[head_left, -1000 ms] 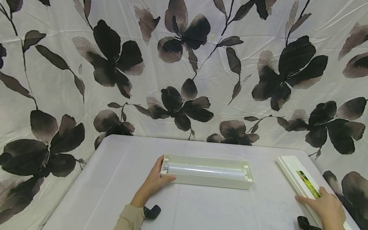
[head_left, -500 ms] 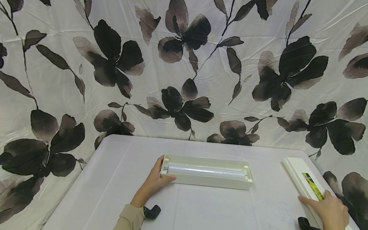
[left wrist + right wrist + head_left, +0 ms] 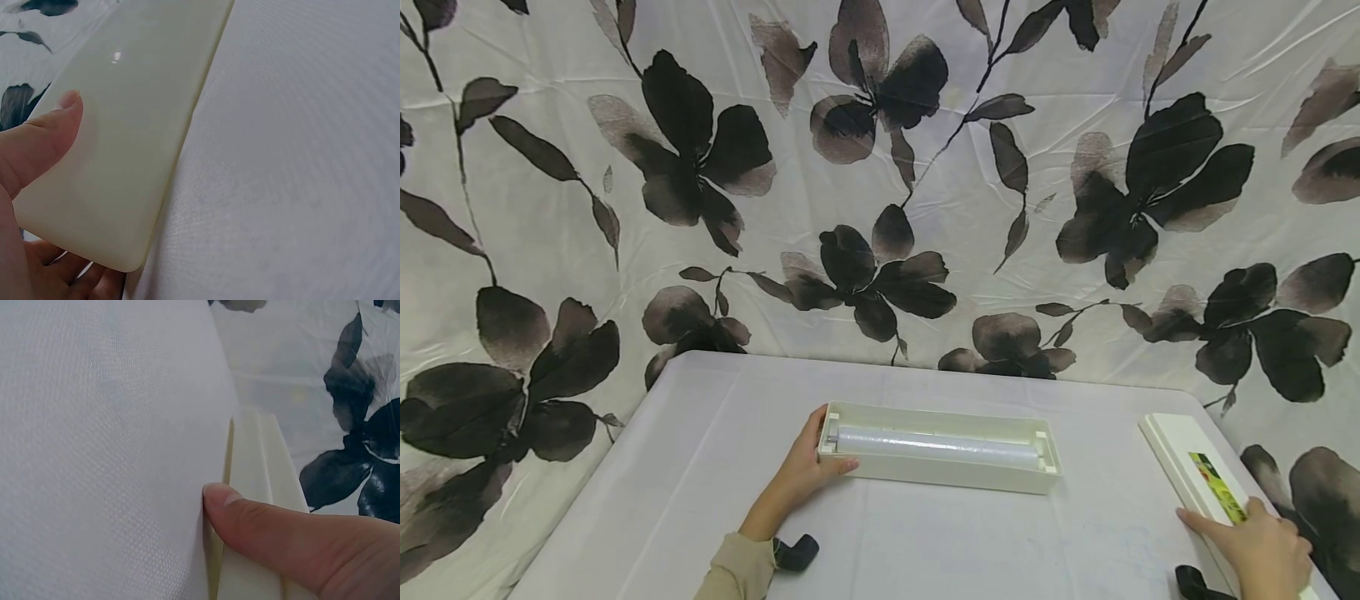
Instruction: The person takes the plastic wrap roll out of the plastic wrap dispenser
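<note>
Leftmost, left hand [image 3: 805,471] clasping the end of the cream dispenser tray [image 3: 940,471] at mid-table [image 3: 700,467], film roll [image 3: 936,446] lying inside. Likely light, stiff, glossy and slippery; best gripped at the end walls. Far right, right hand [image 3: 1262,550] clamped on the lid [image 3: 1180,454], thumb along its edge.

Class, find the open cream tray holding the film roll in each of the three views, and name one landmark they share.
Head: cream tray at table centre, left hand gripping its left end.
Left wrist: fills the upper left, thumb on it.
Right wrist: not in it.
Shared landmark: white tablecloth.
</note>
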`<act>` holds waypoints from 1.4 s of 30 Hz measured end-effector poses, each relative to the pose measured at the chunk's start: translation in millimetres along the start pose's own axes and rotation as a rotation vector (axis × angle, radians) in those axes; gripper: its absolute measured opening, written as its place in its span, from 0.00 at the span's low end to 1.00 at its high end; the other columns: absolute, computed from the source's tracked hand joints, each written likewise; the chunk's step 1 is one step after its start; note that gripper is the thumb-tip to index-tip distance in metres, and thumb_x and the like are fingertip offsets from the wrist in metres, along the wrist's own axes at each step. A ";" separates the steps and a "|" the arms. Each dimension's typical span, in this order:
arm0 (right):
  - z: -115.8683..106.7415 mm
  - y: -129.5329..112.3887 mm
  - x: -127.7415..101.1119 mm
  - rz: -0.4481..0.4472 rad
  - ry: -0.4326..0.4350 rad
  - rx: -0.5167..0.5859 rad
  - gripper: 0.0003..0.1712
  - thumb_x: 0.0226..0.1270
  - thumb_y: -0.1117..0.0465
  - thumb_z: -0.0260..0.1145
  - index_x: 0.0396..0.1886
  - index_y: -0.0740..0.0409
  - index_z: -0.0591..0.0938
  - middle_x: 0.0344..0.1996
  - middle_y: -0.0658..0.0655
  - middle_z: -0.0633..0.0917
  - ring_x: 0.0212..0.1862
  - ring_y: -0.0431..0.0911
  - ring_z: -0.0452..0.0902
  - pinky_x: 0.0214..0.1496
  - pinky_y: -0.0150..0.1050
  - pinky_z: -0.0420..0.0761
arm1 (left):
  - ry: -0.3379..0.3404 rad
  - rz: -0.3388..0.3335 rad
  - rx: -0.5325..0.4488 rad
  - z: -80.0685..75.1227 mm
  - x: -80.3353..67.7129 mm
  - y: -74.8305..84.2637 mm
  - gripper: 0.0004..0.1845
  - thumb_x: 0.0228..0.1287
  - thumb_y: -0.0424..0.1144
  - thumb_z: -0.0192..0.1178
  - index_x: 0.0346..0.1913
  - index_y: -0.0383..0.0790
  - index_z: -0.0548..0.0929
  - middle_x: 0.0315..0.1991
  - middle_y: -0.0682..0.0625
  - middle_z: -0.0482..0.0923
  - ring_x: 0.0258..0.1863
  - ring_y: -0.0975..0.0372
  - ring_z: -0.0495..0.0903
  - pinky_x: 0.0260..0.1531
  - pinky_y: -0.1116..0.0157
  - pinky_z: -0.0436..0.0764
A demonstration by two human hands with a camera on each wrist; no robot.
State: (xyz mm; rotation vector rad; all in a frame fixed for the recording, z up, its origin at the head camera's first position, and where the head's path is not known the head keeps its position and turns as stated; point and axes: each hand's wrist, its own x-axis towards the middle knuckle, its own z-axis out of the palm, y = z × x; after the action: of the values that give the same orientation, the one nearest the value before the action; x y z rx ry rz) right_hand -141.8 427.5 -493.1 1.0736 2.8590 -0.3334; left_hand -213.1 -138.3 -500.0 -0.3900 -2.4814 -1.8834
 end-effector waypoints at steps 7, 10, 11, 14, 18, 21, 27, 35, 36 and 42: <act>-0.8 -1.7 -1.4 0.000 -0.021 -0.003 0.58 0.52 0.36 0.72 0.59 0.80 0.58 0.45 0.85 0.65 0.51 0.74 0.62 0.57 0.64 0.68 | -0.004 -0.002 0.006 -0.6 -0.3 2.3 0.50 0.51 0.32 0.74 0.73 0.27 0.55 0.68 0.32 0.65 0.67 0.40 0.65 0.67 0.39 0.56; 0.5 -1.7 0.4 0.009 -0.033 0.003 0.58 0.52 0.36 0.72 0.59 0.80 0.57 0.45 0.85 0.64 0.53 0.75 0.60 0.59 0.65 0.66 | -0.004 0.000 0.006 -0.7 -0.5 3.6 0.50 0.51 0.32 0.74 0.73 0.27 0.55 0.68 0.32 0.65 0.67 0.40 0.65 0.67 0.38 0.56; 1.2 -1.7 0.9 0.012 -0.033 0.006 0.58 0.52 0.36 0.72 0.59 0.80 0.57 0.46 0.85 0.63 0.53 0.75 0.60 0.59 0.65 0.65 | -0.003 -0.002 0.004 -0.7 -0.5 3.6 0.50 0.51 0.31 0.74 0.73 0.27 0.55 0.68 0.32 0.65 0.67 0.40 0.65 0.67 0.38 0.56; 3.6 -1.4 2.8 0.013 -0.022 0.020 0.58 0.52 0.36 0.72 0.60 0.80 0.57 0.45 0.84 0.63 0.53 0.75 0.59 0.59 0.65 0.65 | -0.002 -0.002 0.002 -0.9 -0.2 2.6 0.50 0.51 0.31 0.74 0.73 0.28 0.55 0.68 0.33 0.65 0.67 0.40 0.65 0.67 0.38 0.56; 4.4 -1.3 1.9 0.011 -0.003 0.031 0.57 0.52 0.37 0.72 0.60 0.79 0.57 0.45 0.84 0.63 0.53 0.75 0.59 0.58 0.65 0.65 | 0.001 -0.003 -0.002 -1.0 0.1 0.8 0.50 0.51 0.31 0.74 0.73 0.28 0.55 0.68 0.33 0.65 0.68 0.40 0.64 0.67 0.39 0.56; 4.3 -1.5 0.7 0.020 -0.002 0.039 0.58 0.52 0.37 0.72 0.60 0.78 0.57 0.46 0.84 0.62 0.53 0.75 0.59 0.59 0.65 0.65 | -0.002 -0.003 0.001 -0.9 0.3 -0.5 0.50 0.51 0.31 0.75 0.73 0.28 0.55 0.68 0.33 0.64 0.68 0.40 0.64 0.67 0.38 0.56; 2.6 -3.5 -0.2 0.029 -0.022 0.081 0.57 0.54 0.40 0.72 0.62 0.79 0.56 0.47 0.84 0.59 0.55 0.76 0.56 0.60 0.67 0.62 | -0.002 -0.003 -0.011 -1.0 0.8 -1.0 0.51 0.50 0.31 0.75 0.73 0.29 0.55 0.68 0.33 0.65 0.67 0.41 0.64 0.67 0.39 0.56; -1.2 -0.4 -0.2 0.050 -0.058 0.102 0.64 0.52 0.35 0.72 0.67 0.78 0.52 0.53 0.85 0.58 0.58 0.77 0.54 0.62 0.68 0.61 | -0.005 -0.008 -0.015 -0.2 1.6 -1.6 0.51 0.50 0.31 0.75 0.73 0.29 0.55 0.69 0.33 0.64 0.68 0.41 0.64 0.67 0.39 0.56; -2.1 -0.5 0.1 0.050 -0.054 0.113 0.65 0.52 0.35 0.72 0.68 0.78 0.51 0.54 0.85 0.57 0.58 0.78 0.53 0.62 0.68 0.60 | -0.001 -0.009 -0.020 0.3 2.9 -5.8 0.51 0.50 0.31 0.75 0.74 0.29 0.55 0.69 0.33 0.64 0.68 0.41 0.64 0.68 0.39 0.55; -6.6 -5.4 -0.3 0.035 0.028 0.192 0.63 0.56 0.38 0.71 0.72 0.75 0.50 0.58 0.85 0.55 0.62 0.79 0.51 0.61 0.69 0.58 | 0.013 -0.016 -0.030 2.5 11.9 -36.1 0.52 0.49 0.30 0.76 0.75 0.35 0.55 0.70 0.38 0.64 0.69 0.45 0.63 0.69 0.41 0.54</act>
State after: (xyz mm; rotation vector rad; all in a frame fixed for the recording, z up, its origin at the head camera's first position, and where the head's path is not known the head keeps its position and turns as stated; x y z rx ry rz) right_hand -145.0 424.8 -485.7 1.1653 2.8761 -0.6060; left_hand -231.5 -142.5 -533.1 -0.3581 -2.4585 -1.9250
